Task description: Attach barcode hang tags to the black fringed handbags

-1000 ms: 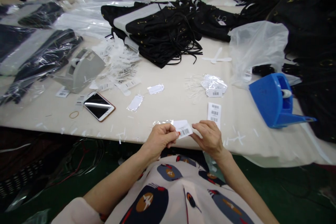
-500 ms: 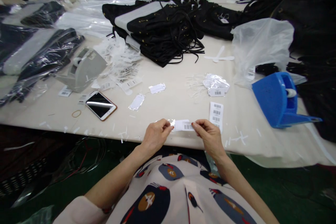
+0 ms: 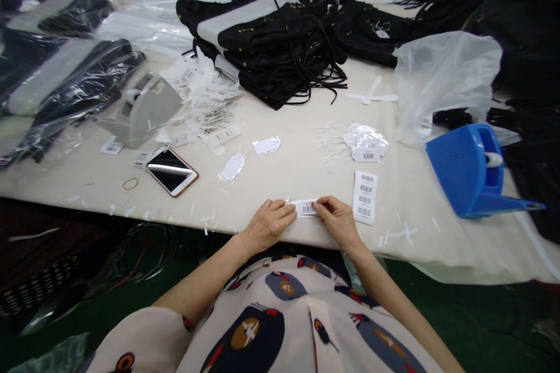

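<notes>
Left of the sticker sheet [image 3: 365, 198], a barcode label [image 3: 307, 208] lies sideways; right hand [image 3: 340, 222] pinches it, left hand's [image 3: 269, 223] fingers unclear.

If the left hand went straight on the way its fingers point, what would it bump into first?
Most likely the white barcoded tag directly at its fingertips, though they may already touch it; just beyond is the right hand.

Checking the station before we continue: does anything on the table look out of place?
Slightly: white scraps litter the near edge of the table, and a loose rubber band lies left of the smartphone; both look like stray leftovers. I see no spill or damage.
</notes>
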The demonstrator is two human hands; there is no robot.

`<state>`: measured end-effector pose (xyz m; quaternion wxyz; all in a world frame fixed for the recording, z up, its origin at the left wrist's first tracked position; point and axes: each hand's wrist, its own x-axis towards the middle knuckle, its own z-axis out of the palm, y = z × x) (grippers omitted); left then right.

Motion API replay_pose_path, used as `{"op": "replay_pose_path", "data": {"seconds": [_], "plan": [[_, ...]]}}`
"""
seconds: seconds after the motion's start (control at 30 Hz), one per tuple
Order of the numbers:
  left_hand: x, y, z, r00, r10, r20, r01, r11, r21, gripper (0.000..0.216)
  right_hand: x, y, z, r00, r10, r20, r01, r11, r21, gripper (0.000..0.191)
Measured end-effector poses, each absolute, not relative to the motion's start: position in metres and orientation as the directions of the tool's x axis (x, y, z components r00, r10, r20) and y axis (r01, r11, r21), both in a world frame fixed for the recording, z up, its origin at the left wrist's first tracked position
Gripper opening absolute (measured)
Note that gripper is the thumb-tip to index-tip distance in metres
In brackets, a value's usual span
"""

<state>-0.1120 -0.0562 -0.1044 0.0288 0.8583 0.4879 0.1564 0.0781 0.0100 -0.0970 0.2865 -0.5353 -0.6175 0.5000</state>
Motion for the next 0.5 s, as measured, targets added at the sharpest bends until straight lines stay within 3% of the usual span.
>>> {"op": "replay_pose_path", "data": {"seconds": [0.5], "plan": [[-0.1115,-0.0569,-0.1040,0.449,0.862,0.237,0.842,-0.496,0.211,0.024,0.0746,0.0071,-0.0982,-0.266,0.951,-0.156,0.496,-0.004,-0.869,0.022]]}}
